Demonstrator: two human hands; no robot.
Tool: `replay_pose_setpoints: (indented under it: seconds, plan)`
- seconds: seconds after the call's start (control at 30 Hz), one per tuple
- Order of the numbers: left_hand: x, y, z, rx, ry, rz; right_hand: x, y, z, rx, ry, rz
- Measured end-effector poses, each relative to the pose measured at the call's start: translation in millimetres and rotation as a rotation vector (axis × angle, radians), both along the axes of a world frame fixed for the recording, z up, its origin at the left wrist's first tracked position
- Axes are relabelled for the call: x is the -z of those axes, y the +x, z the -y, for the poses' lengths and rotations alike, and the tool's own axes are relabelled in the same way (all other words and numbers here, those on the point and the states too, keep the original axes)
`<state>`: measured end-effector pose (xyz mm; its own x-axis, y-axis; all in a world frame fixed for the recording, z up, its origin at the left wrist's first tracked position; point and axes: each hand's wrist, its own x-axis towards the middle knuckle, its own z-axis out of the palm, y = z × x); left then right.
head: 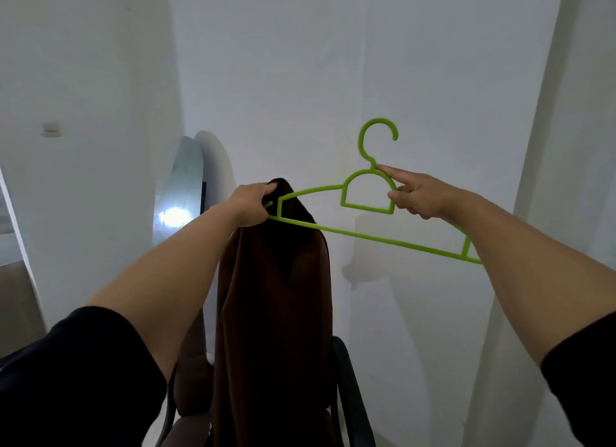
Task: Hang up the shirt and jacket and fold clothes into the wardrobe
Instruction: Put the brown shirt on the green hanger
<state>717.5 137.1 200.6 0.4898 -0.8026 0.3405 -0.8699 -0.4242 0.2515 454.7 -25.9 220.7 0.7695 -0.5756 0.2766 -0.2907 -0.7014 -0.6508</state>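
A bright green plastic hanger [366, 193] is held up in front of a white wall, its hook pointing up. A dark brown garment [273, 313] hangs in a long fold from the hanger's left end. My left hand [251, 205] grips the top of the brown garment together with the hanger's left tip. My right hand [420, 195] holds the hanger near its neck, forefinger stretched along the top, thumb against the inner loop. The hanger's right end passes behind my right forearm.
A chair [350, 390] with a dark frame stands below the garment. An arched mirror [180, 186] leans against the wall at the left, showing a bright reflection. A light switch [50, 130] sits on the left wall. White wall panels fill the right.
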Motion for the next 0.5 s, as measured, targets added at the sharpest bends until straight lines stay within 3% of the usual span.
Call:
replay_pose_setpoints:
  seconds: [0.1,0.2,0.33,0.5]
  plan:
    - [-7,-15,9,0.05,-0.003,0.195,3,10,-8,-0.04,-0.022,0.037]
    - [-15,-24,12,0.094,-0.018,0.273,5,18,-15,-0.075,-0.028,0.084]
    - [-26,-48,15,0.181,-0.158,0.155,5,31,-25,-0.106,0.001,0.148]
    - [-44,-75,14,0.162,-0.387,-0.169,8,50,-37,-0.132,0.097,0.255]
